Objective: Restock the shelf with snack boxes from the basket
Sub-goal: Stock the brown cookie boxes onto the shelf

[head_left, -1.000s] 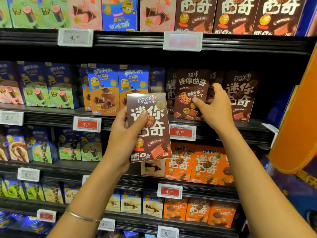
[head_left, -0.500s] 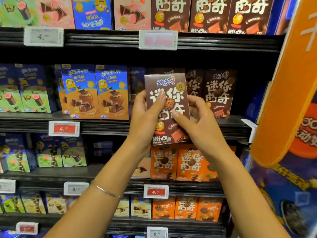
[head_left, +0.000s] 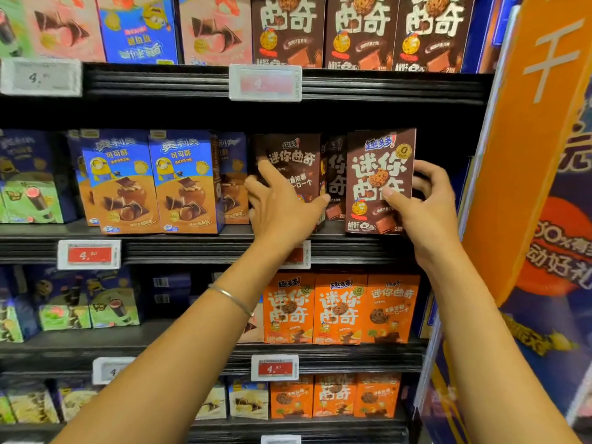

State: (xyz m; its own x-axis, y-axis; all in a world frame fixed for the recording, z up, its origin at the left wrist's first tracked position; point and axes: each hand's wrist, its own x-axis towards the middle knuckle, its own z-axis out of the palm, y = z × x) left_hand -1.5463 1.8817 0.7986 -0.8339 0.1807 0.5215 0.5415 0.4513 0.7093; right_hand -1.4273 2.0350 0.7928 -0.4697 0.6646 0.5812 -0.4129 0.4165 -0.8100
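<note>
The fingers (head_left: 427,179) of the right hand (head_left: 429,216) curl round the right edge of a brown snack box (head_left: 378,184) while the thumb presses on its front, so the box is pinched between them. This box stands upright at the near edge of the shelf (head_left: 368,248), at the right end of the brown row, its front face turned outward. The left hand (head_left: 282,206) lies with its fingers spread and fairly straight against the front of a second brown box (head_left: 291,155) to the left, the thumb reaching toward that box's right edge; it holds nothing. Between the two boxes a third brown box (head_left: 334,177) sits farther back in the shelf. A thin bracelet (head_left: 230,298) circles the left wrist. Left of the brown row stand blue boxes (head_left: 185,184) with a yellow cartoon figure on them, just beside the box under the left hand. A red price tag (head_left: 89,254) hangs on the shelf rail below them. One level down, a row of orange boxes (head_left: 339,309) stands side by side. On the level above, more dark brown boxes (head_left: 358,30) line the right half. A tall orange sign (head_left: 528,139) leans along the right end of the shelves.
</note>
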